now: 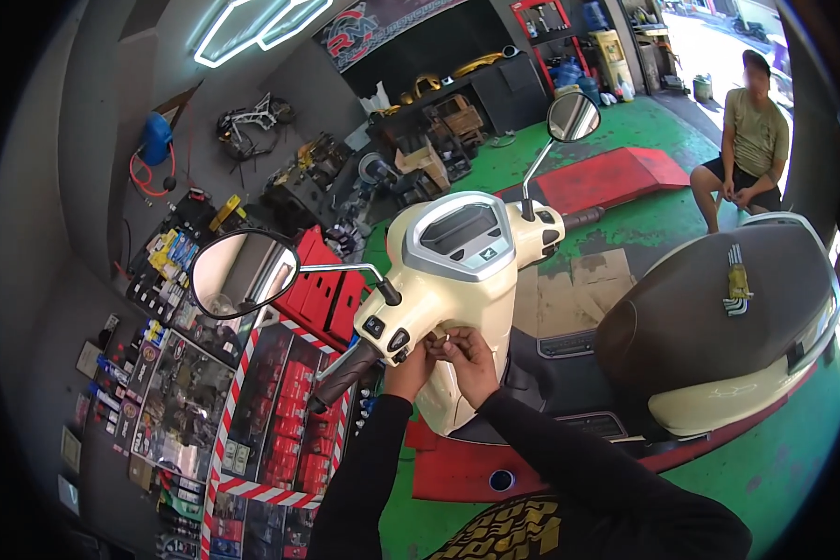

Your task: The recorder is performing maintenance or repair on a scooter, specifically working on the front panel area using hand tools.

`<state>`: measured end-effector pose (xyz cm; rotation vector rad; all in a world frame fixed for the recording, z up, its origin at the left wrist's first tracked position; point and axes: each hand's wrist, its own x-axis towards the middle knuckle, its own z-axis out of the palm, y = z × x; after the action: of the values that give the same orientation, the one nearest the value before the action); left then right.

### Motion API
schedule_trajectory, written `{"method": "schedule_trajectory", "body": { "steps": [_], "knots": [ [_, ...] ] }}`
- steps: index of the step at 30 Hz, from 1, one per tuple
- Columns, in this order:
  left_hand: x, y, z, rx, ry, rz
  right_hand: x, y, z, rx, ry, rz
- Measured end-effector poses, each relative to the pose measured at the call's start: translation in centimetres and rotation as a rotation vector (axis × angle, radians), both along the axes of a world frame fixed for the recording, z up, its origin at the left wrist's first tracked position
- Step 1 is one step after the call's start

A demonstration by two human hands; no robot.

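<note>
A cream-coloured scooter (476,308) stands in front of me. Both my hands are together just below its left switch housing (387,327), against the handlebar cover. My right hand (472,364) is closed in a pinch, with a tiny pale thing at the fingertips, too small to name. Close beside it, my left hand (409,373) has its fingers curled in at the same spot; what they grip is hidden. Nearest to the left hand is the brown left grip (345,375). On the dark seat (709,308) lies a set of hex keys (737,282) in a yellow holder.
The scooter rests on a red lift platform (467,476) with a red ramp (616,179). Its left mirror (243,273) and right mirror (572,118) stick out. Cardboard (579,287) lies past the footboard. Display cases (289,411) stand left; a seated person (751,140) is far right.
</note>
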<state>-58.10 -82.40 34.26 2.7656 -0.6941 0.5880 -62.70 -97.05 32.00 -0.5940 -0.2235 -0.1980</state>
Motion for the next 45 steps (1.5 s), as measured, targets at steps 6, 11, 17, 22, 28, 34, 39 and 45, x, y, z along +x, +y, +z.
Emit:
{"method": "schedule_trajectory", "body": {
  "steps": [6, 11, 17, 22, 28, 34, 39, 45],
  "knots": [
    [-2.4, -1.5, 1.3, 0.07, -0.038, 0.083, -1.1, -3.5, 0.3, 0.004, 0.026, 0.061],
    [-6.8, -5.8, 3.7, -0.116, 0.126, 0.301, -3.5, -10.7, 0.2, -0.026, 0.03, 0.119],
    [-17.0, -10.9, -7.4, -1.219, 0.668, 0.266, -8.7, -22.9, -14.6, -0.658, 0.359, 0.218],
    [-19.5, -13.8, -22.7, -1.834, 1.482, 0.424, -18.0, -27.7, -26.1, -1.348, 0.572, 0.226],
    [-13.9, -16.4, -36.6, -1.548, 1.491, 0.542, -23.2, -27.8, -28.4, -1.546, 0.718, 0.453],
    [-6.8, -17.0, -46.9, -0.475, 1.053, 0.305, -24.6, -27.1, -31.2, -1.671, 0.498, 0.355],
    [-4.3, -17.1, -51.4, -0.078, 1.084, 0.331, -24.0, -27.6, -32.0, -1.587, 0.555, 0.332],
    [-6.5, -15.1, -53.7, -0.039, 0.997, 0.41, -24.1, -27.0, -35.3, -1.822, 0.374, 0.387]
  ]
}}
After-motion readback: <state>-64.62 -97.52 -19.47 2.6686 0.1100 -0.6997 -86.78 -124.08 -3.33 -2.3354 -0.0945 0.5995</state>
